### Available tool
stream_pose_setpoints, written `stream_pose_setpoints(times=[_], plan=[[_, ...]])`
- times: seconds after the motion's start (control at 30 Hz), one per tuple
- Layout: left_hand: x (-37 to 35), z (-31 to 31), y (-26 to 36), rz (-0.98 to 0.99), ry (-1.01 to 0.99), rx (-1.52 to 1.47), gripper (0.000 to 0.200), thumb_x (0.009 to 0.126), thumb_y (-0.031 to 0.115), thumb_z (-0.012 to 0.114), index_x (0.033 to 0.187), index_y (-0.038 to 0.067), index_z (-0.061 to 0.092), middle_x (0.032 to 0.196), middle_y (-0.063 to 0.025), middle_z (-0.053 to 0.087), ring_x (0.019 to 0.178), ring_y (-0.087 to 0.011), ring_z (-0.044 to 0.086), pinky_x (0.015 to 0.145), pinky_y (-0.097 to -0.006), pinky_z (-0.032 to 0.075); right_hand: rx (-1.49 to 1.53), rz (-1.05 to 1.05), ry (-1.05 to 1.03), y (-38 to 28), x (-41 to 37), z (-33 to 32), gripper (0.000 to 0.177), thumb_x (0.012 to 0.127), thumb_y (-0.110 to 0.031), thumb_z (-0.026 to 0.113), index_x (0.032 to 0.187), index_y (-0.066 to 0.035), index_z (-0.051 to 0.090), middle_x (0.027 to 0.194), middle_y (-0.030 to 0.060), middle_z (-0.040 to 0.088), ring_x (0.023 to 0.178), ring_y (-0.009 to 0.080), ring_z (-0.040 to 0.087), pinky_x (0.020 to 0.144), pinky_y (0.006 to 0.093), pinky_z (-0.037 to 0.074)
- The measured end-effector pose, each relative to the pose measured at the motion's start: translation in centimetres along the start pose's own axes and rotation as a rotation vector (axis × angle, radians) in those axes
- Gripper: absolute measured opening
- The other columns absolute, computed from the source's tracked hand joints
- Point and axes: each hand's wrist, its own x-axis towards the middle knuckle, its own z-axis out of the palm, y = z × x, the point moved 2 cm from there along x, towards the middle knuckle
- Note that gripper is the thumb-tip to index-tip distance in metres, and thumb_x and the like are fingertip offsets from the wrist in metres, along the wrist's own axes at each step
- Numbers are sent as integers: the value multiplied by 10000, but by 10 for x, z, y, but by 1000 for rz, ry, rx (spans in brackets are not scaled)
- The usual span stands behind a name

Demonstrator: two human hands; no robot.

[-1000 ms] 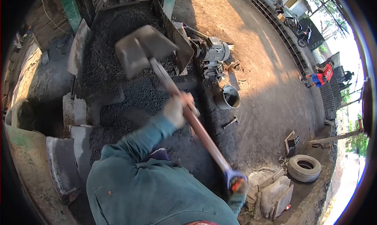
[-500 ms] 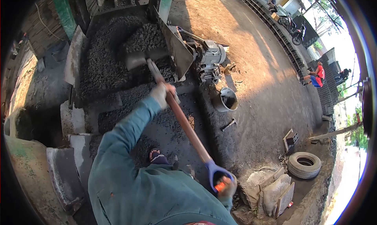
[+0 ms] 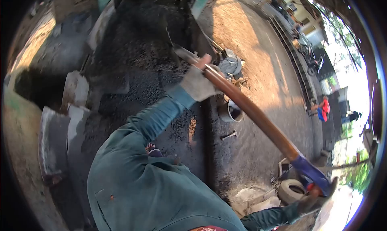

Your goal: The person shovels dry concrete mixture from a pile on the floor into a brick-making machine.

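Gripping the brown shaft of a shovel (image 3: 254, 110) with the left hand (image 3: 199, 83), close to the blade end, with fingers curled around the wood. Grasping likewise, at the opposite end, the blue handle (image 3: 303, 168) with the right hand (image 3: 313, 200), low on the right and partly blurred. Slanting, along the whole shaft, from upper centre to lower right, in front of an upright bucket (image 3: 227, 113); visible at the far tip only as a thin edge, with a blade outline too dim to trace.

Beneath the left sleeve (image 3: 159, 106): a foot (image 3: 151, 148) on the dark floor (image 3: 177, 132). Beyond the left hand: a heap of dark granular material (image 3: 133, 49), between an upright slab (image 3: 100, 25) on the left and a panel (image 3: 198, 35) on the right. Just right of the panel: a grey, ribbed motor (image 3: 230, 63). Below the bucket in the view: a hammer (image 3: 229, 135), flat on the ground (image 3: 254, 150). Near the right hand: a tyre (image 3: 283, 192), on its side, next to pale sacks (image 3: 264, 205). Farther off, at the right: a person in red (image 3: 324, 107) and, higher up, a motorcycle (image 3: 310, 62).
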Motion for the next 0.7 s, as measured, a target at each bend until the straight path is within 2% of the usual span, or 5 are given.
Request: stream_pose_setpoints(times=[0.13, 0.3, 0.4, 0.43, 0.7], plan=[[-26, -7, -44, 126, -245, 238, 674, 964, 667, 459, 1105, 35, 645, 1099, -201, 682, 1091, -387, 644, 922, -632, 501, -140, -411, -27, -72, 92, 33, 369, 942, -103, 581, 1290, 20, 597, 1158, 149, 654, 978, 237, 647, 831, 333, 547], [-77, 7, -47, 322, -392, 395, 868, 903, 787, 428, 1133, -33, 595, 1078, -159, 662, 1040, -243, 613, 994, -407, 430, -36, -591, -228, -185, 129, 119, 289, 907, -88, 639, 1173, 22, 629, 1060, 144, 661, 888, 243, 647, 776, 349, 541], [-79, 6, 10, 471, -244, 291, 899, 854, 843, 421, 1031, -12, 634, 970, -124, 653, 995, -256, 605, 964, -432, 451, 96, -616, -228, -240, 112, 153, 242, 886, -79, 674, 1104, 23, 648, 1001, 142, 665, 834, 247, 647, 744, 358, 538], [-70, -3, 44, 509, -140, -59, 872, 852, 832, 430, 991, 4, 664, 937, -128, 657, 985, -285, 611, 973, -461, 451, 149, -605, -201, -251, 101, 157, 227, 879, -76, 686, 1081, 24, 654, 981, 141, 667, 816, 248, 647, 733, 361, 537], [23, -109, 229, 541, 397, 95, 442, 893, 476, 590, 794, 45, 589, 748, -116, 592, 750, -345, 578, 802, -523, 493, 181, -107, -182, -203, -80, 225, 159, 847, -81, 740, 981, -28, 674, 867, 99, 673, 776, 215, 654, 695, 329, 537]])
